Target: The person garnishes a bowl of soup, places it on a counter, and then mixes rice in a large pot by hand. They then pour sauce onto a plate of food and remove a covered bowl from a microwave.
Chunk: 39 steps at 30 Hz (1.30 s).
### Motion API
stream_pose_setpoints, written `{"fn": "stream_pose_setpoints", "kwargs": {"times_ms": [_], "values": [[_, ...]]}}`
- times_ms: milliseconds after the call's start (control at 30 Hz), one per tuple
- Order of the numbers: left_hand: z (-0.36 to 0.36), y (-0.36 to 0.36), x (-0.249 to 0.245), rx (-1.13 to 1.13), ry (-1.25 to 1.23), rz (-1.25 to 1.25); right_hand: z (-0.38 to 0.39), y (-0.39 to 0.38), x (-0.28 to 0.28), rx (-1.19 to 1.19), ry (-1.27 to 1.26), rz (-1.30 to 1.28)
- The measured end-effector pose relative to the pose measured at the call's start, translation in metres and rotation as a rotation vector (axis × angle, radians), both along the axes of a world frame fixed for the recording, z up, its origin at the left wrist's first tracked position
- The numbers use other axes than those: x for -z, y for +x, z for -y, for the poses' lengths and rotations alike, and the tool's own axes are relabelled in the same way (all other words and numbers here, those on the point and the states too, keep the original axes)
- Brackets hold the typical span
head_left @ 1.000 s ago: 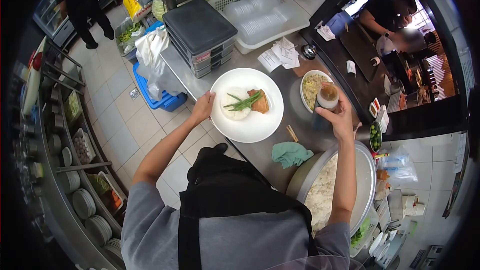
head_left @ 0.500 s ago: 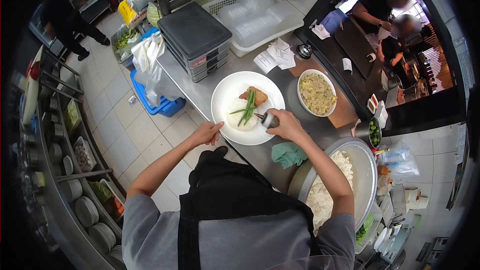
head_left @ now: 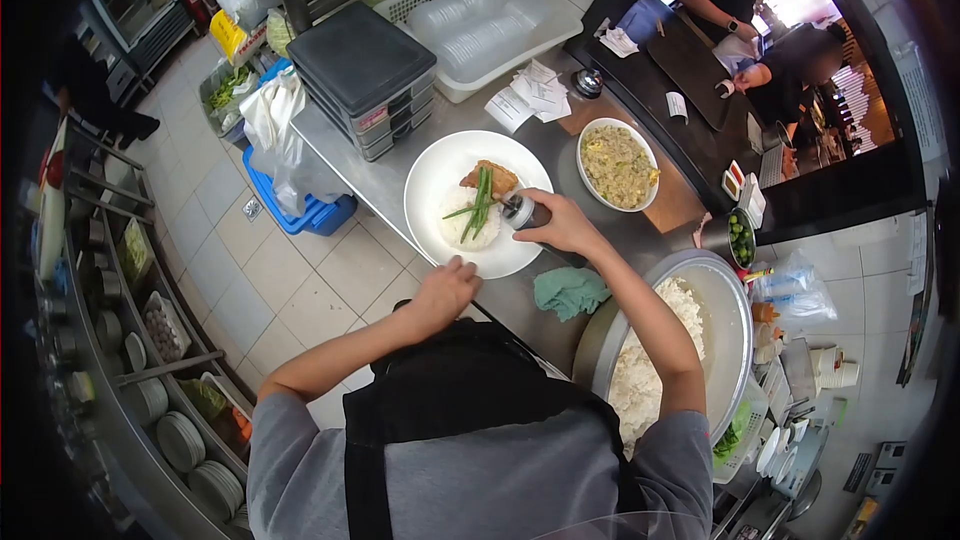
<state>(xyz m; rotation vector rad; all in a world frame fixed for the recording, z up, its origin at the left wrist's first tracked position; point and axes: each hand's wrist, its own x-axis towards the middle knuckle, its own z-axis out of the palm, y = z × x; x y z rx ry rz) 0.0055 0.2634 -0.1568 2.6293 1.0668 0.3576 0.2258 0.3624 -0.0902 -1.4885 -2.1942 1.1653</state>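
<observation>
A large white plate [head_left: 432, 180] sits on the steel counter [head_left: 380, 185]. It carries a mound of white rice, a browned piece of meat [head_left: 496, 178] and green beans [head_left: 478, 206] laid across them. My right hand [head_left: 561, 225] grips a squeeze bottle [head_left: 521, 210], tipped with its nozzle over the food. My left hand [head_left: 446, 287] rests at the plate's near rim, fingers curled on the edge.
A bowl of fried rice [head_left: 617, 164] stands right of the plate. A green cloth [head_left: 568, 291] and a big pot of rice [head_left: 668, 352] are near me. Grey stacked trays [head_left: 365, 75] and a white basket [head_left: 480, 25] sit behind. People stand beyond the dark counter [head_left: 700, 80].
My right hand brought the bottle from beside the fried-rice bowl down over the plate. My left hand slid along the rim from the far left side to the near edge.
</observation>
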Motion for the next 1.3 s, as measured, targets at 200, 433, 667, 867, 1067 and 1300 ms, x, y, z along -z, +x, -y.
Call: {"fn": "stream_pose_setpoints", "kwargs": {"times_ms": [200,433,667,867,1067,1300], "values": [[-0.004,0.058,0.015,-0.085,0.168,-0.04,0.018,0.011,-0.039,0.203,0.005,-0.586],[-0.03,0.089,0.037,-0.202,0.046,-0.227,0.072,0.06,-0.115,0.402,0.292,-0.636],[-0.032,0.09,0.021,-0.058,0.016,-0.269,0.152,0.178,-0.173,0.878,0.693,-0.619],[-0.022,0.127,0.004,0.247,0.262,-0.117,0.2,0.336,-0.175,1.442,1.003,0.381],[-0.015,0.157,0.044,0.354,0.118,-0.056,0.257,0.461,-0.093,1.685,0.977,0.955],[-0.016,0.134,-0.011,0.239,-0.263,0.027,0.323,0.539,-0.009,1.722,0.831,0.97]]}}
